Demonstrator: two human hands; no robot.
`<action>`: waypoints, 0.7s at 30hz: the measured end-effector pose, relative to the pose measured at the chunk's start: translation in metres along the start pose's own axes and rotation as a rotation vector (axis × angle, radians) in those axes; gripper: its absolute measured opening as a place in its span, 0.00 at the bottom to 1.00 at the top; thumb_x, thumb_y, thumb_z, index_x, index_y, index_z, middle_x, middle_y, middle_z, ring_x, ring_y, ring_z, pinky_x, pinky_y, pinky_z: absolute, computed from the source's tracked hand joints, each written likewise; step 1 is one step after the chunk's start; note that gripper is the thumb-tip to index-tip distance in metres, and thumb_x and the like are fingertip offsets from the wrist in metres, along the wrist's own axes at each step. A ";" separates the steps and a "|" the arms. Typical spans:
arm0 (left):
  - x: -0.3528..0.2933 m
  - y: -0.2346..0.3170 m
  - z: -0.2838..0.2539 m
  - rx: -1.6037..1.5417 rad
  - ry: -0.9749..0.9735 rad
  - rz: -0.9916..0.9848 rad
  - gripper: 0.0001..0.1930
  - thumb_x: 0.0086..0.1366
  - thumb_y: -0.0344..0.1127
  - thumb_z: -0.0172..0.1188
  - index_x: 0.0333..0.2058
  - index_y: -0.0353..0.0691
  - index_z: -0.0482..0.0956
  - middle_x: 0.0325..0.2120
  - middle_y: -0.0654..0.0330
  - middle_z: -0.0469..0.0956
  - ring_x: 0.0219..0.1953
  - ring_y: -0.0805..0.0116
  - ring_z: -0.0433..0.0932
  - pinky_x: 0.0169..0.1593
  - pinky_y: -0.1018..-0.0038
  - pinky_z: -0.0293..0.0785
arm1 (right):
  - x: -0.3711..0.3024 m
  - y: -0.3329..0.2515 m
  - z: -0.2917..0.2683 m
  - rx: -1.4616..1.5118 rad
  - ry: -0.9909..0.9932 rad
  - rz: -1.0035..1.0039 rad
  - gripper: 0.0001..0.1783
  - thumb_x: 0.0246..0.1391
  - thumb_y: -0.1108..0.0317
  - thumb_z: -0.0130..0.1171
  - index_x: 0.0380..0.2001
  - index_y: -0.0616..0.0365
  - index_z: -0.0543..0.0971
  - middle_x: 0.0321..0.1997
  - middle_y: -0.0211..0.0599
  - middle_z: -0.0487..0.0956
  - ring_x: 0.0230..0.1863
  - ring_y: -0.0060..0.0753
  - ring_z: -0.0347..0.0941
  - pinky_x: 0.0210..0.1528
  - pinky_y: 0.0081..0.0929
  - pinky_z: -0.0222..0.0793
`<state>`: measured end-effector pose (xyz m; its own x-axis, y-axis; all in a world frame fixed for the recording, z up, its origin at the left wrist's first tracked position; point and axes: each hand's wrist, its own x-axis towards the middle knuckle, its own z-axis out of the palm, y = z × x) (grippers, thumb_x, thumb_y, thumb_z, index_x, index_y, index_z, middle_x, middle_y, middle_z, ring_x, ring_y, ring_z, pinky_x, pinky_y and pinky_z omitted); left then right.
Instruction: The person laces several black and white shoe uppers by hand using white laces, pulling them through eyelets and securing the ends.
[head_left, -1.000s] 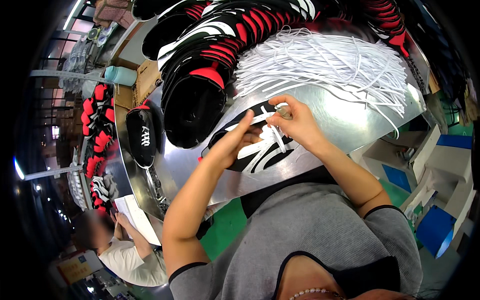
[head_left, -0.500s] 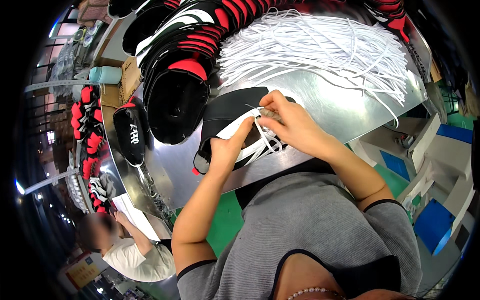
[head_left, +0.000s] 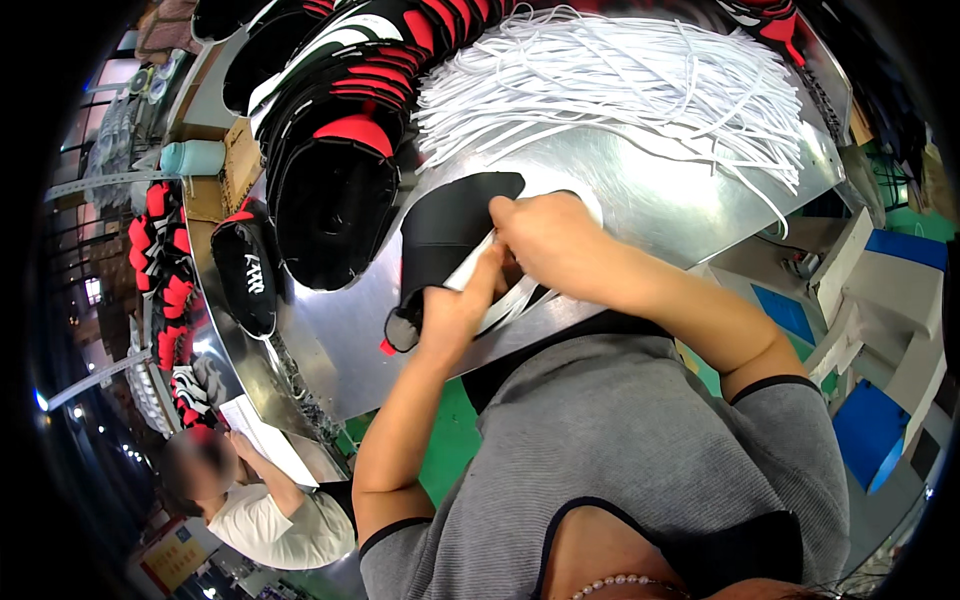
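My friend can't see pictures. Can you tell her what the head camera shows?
Two bare hands, the left hand and the right hand, hold a black shoe upper and a white lace over a shiny metal table. Behind lie a pile of white laces and stacked black-and-red shoe uppers.

bare hands of the person at the table: two, the left hand [head_left: 452, 318] and the right hand [head_left: 553, 243]
flat black fabric shoe upper with a small red tip, under the hands: one [head_left: 443, 243]
heap of loose white flat laces: one heap [head_left: 620, 85]; the single laces are too many and too tangled to count
row of stacked black, red and white shoe uppers: one row [head_left: 350, 130]; the pieces overlap too much to count
shiny curved metal table: one [head_left: 330, 330]
other people in view: one, in a white shirt [head_left: 285, 530]
sheets of white paper by that person: one [head_left: 262, 437]
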<state>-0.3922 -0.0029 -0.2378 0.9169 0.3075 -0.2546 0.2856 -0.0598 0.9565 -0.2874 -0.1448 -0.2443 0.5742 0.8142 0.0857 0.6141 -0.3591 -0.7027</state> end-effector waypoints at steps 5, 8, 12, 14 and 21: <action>-0.002 0.005 -0.002 -0.032 -0.042 -0.085 0.09 0.69 0.34 0.57 0.32 0.35 0.79 0.21 0.68 0.74 0.24 0.81 0.70 0.30 0.80 0.65 | 0.016 0.004 -0.024 0.005 -0.247 0.082 0.08 0.57 0.67 0.57 0.38 0.59 0.75 0.24 0.44 0.79 0.31 0.49 0.78 0.35 0.43 0.72; 0.004 0.013 -0.018 -0.022 -0.041 -0.290 0.12 0.65 0.39 0.59 0.29 0.36 0.80 0.21 0.69 0.72 0.25 0.80 0.68 0.30 0.80 0.60 | 0.013 -0.001 -0.063 0.141 -0.213 0.232 0.09 0.62 0.66 0.53 0.42 0.59 0.75 0.25 0.41 0.79 0.29 0.39 0.78 0.34 0.34 0.70; 0.005 0.015 -0.010 -0.095 -0.133 -0.261 0.20 0.60 0.32 0.68 0.50 0.35 0.77 0.44 0.60 0.79 0.47 0.72 0.75 0.51 0.74 0.72 | 0.013 0.029 -0.009 0.604 0.043 0.212 0.12 0.65 0.66 0.51 0.48 0.58 0.74 0.29 0.38 0.79 0.31 0.31 0.77 0.37 0.27 0.71; 0.006 0.008 -0.009 0.000 -0.023 -0.253 0.18 0.60 0.32 0.69 0.49 0.35 0.78 0.43 0.61 0.80 0.45 0.72 0.76 0.50 0.74 0.72 | 0.008 0.022 0.005 0.516 0.121 0.138 0.12 0.65 0.66 0.50 0.48 0.58 0.75 0.30 0.38 0.80 0.33 0.31 0.78 0.38 0.28 0.71; 0.008 0.021 -0.022 -0.074 -0.170 -0.439 0.12 0.60 0.32 0.66 0.41 0.35 0.80 0.33 0.63 0.78 0.32 0.74 0.74 0.39 0.77 0.72 | 0.014 0.021 0.022 0.210 0.225 0.170 0.12 0.65 0.64 0.51 0.46 0.60 0.74 0.34 0.46 0.82 0.36 0.50 0.79 0.39 0.41 0.72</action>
<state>-0.3853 0.0193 -0.2168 0.7480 0.1285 -0.6511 0.6417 0.1105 0.7590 -0.2780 -0.1308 -0.2739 0.7779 0.6215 0.0923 0.3884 -0.3602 -0.8481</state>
